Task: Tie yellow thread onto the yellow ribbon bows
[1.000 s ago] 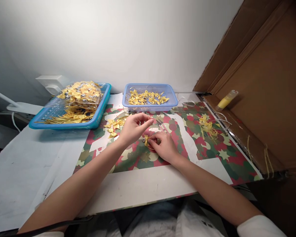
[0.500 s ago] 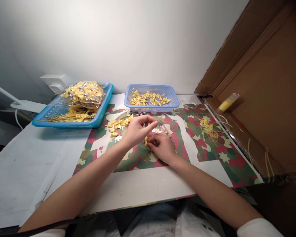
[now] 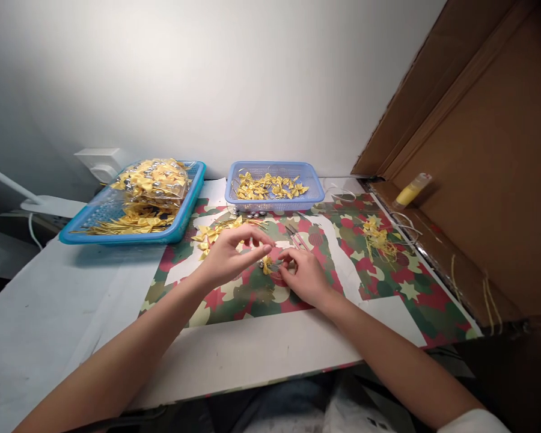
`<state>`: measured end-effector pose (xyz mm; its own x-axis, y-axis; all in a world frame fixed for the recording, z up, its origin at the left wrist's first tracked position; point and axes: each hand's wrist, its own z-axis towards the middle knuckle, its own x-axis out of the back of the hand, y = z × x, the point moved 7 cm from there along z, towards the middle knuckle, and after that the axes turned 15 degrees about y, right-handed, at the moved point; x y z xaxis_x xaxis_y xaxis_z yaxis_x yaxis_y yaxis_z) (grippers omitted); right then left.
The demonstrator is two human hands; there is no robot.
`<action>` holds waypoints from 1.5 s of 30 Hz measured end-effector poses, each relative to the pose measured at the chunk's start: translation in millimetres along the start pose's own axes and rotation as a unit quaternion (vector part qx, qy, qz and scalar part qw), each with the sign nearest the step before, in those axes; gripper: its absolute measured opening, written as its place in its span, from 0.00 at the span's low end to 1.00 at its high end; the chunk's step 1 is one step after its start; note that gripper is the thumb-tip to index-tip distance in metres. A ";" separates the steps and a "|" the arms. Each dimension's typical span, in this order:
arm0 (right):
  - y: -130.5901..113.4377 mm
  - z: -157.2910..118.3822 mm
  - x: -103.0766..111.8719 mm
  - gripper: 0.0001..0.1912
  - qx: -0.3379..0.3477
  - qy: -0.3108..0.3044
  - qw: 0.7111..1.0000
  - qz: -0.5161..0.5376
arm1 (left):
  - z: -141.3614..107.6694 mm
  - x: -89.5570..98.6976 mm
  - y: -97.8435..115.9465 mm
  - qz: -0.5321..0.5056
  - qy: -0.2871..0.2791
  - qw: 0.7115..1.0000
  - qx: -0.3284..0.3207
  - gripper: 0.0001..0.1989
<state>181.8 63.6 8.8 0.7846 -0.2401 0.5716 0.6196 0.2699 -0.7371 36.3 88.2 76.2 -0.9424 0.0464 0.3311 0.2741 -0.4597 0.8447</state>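
Observation:
My left hand [image 3: 237, 255] is raised over the camouflage-patterned sheet, its fingers arched and the tips of thumb and forefinger close together. Whatever lies between those tips is too fine to make out. Just below them is a small yellow ribbon bow [image 3: 267, 265] with a silver bead or bell at its left side. My right hand [image 3: 304, 273] is to the right of this bow, fingers curled and fingertips drawn together. A narrow gap shows between its fingertips and the bow, and any thread there is unclear. Pink-handled scissors [image 3: 299, 239] lie behind my right hand.
Loose yellow bows [image 3: 207, 231] lie left of my hands, with silver beads [image 3: 252, 214] behind. A blue basket [image 3: 275, 205] of bows stands at the back; a larger blue basket [image 3: 117, 239] is at left. Bows with threads [image 3: 376, 234] and a yellow-filled bottle [image 3: 412, 191] are at right.
My left hand has moved left and toward me. My right fingers have drawn back slightly from the bow, which now shows more fully. The view has shifted slightly.

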 end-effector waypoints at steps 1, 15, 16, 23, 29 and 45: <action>-0.5 2.4 3.8 0.08 -0.003 0.022 1.000 0.011 | -6.1 -1.6 -0.7 -0.007 -0.027 1.000 -0.002 0.06; -29.0 2.3 19.8 0.07 0.149 0.110 0.981 0.053 | -64.5 -15.8 -14.0 0.159 -0.205 0.966 0.000 0.10; -28.7 2.4 19.6 0.07 0.142 0.111 0.982 0.058 | -62.0 -15.0 -16.8 0.177 -0.184 0.967 0.015 0.12; -27.0 3.8 21.3 0.07 0.127 0.130 0.981 0.073 | -47.5 -37.3 -32.9 0.317 -0.040 0.945 0.074 0.14; -23.5 3.9 23.1 0.07 0.129 0.145 0.979 0.065 | -44.2 -45.8 -37.8 0.329 -0.018 0.943 0.049 0.11; 6.5 15.3 8.8 0.07 0.080 0.015 0.996 0.048 | -46.7 -34.6 -44.1 0.251 -0.002 0.967 0.052 0.13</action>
<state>193.1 77.5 14.5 0.8411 -0.2330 0.4882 0.5390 0.4368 -0.7202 47.9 65.4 7.8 -0.6848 -0.1560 0.7118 0.7150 -0.3325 0.6150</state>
